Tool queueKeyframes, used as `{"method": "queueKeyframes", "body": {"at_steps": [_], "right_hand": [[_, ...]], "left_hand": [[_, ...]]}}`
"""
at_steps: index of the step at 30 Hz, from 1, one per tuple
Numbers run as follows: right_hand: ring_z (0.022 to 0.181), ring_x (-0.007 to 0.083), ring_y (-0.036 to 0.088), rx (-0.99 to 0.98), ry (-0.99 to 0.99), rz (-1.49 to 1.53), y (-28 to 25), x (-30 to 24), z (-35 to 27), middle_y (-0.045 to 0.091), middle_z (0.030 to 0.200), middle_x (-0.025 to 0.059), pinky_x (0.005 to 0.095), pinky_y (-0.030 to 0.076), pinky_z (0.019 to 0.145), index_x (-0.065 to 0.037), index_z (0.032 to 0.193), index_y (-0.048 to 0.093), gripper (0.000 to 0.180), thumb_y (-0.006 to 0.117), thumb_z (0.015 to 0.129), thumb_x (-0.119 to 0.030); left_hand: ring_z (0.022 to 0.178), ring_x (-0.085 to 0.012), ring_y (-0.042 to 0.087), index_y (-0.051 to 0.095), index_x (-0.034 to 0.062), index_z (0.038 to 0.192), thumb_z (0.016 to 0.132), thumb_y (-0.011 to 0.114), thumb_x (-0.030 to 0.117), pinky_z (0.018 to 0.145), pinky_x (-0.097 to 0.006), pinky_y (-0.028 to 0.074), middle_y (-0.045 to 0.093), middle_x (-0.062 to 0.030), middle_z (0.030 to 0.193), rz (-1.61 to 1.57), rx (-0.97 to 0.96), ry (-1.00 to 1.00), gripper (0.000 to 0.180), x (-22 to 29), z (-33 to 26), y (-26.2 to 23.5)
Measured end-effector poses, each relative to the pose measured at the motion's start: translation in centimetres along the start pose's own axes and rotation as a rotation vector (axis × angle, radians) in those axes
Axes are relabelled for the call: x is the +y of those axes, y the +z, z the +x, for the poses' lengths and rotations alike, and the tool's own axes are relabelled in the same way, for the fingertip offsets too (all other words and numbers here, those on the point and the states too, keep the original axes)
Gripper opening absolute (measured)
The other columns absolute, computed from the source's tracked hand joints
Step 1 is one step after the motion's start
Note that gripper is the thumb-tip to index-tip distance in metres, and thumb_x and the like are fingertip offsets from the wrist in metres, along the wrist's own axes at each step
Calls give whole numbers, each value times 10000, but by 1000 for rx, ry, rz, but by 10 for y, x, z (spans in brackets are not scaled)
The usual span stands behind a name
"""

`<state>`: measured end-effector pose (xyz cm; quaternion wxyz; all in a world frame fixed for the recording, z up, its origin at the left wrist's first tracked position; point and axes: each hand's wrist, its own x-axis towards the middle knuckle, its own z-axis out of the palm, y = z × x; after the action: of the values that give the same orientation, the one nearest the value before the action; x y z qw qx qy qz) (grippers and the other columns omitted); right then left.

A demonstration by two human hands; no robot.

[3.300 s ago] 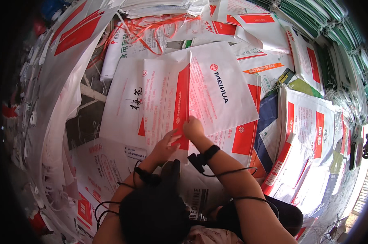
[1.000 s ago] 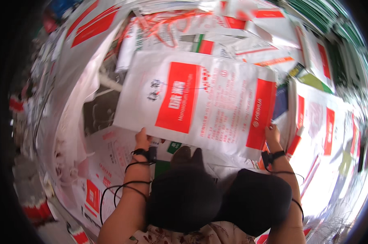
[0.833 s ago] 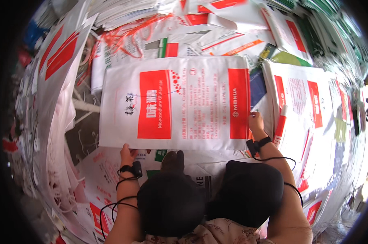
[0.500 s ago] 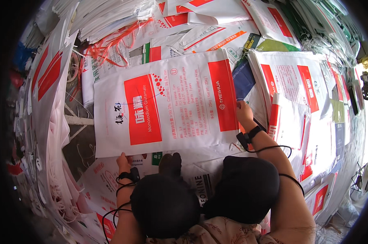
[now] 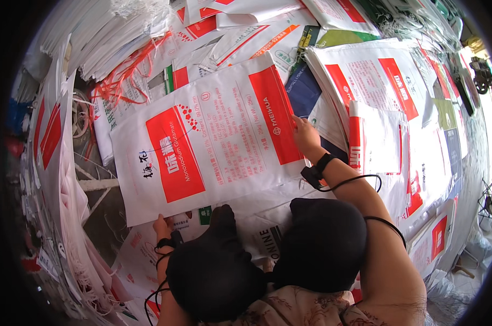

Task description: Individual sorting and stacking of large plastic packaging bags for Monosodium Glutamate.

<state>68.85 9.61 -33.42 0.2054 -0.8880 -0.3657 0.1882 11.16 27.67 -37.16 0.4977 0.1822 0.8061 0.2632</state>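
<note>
A flat white woven sack (image 5: 224, 146) with red printed panels lies spread in front of me, its right end tilted away from me. My right hand (image 5: 306, 137) grips its right edge beside the red end band, with the fingertips partly hidden. At the near left corner, my left hand (image 5: 161, 225) is closed on the sack's lower edge; its thumb side shows and the other fingers are out of sight under the sack. Both wrists wear black straps with cables. My black-clad knees (image 5: 319, 244) are close below the sack.
To the right lies a stack of similar white and red sacks (image 5: 360, 65), with a folded sack (image 5: 379, 136) on top. Orange-red strings (image 5: 129, 73) hang by piled white sacks (image 5: 121, 32) at the far left. More sacks line the left side, beside a dark floor gap with a pale bar (image 5: 96, 185).
The sack has shifted slightly left in the picture and turned a little, its right end higher. Both hands stay at its edges, and the whole view has moved slightly.
</note>
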Motion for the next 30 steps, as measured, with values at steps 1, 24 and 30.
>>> {"method": "queueKeyframes", "body": {"at_steps": [1, 24, 30], "right_hand": [[1053, 370, 620, 7, 6, 0, 1, -3, 1, 582, 1225, 181, 450, 510, 891, -138, 1355, 510, 477, 498, 881, -89], [979, 320, 637, -179, 106, 92, -4, 24, -16, 661, 1065, 156, 424, 499, 873, -144, 1330, 560, 495, 531, 836, -140], [1109, 343, 604, -126, 121, -14, -4, 34, -26, 625, 1207, 169, 441, 486, 930, -170, 1352, 534, 479, 503, 875, -145]], "left_hand": [[774, -226, 633, 556, -55, 1078, 995, 496, 204, 573, -294, 575, 641, -145, 968, 1, -12, -7, 279, 2, -2, 3], [807, -246, 647, 542, -62, 1071, 967, 485, 175, 606, -290, 595, 634, -162, 961, 18, -111, 3, 265, 9, -4, -4], [848, -256, 647, 541, -63, 1083, 948, 461, 148, 623, -302, 601, 631, -178, 988, 39, -122, -40, 263, 6, 0, 7]]}}
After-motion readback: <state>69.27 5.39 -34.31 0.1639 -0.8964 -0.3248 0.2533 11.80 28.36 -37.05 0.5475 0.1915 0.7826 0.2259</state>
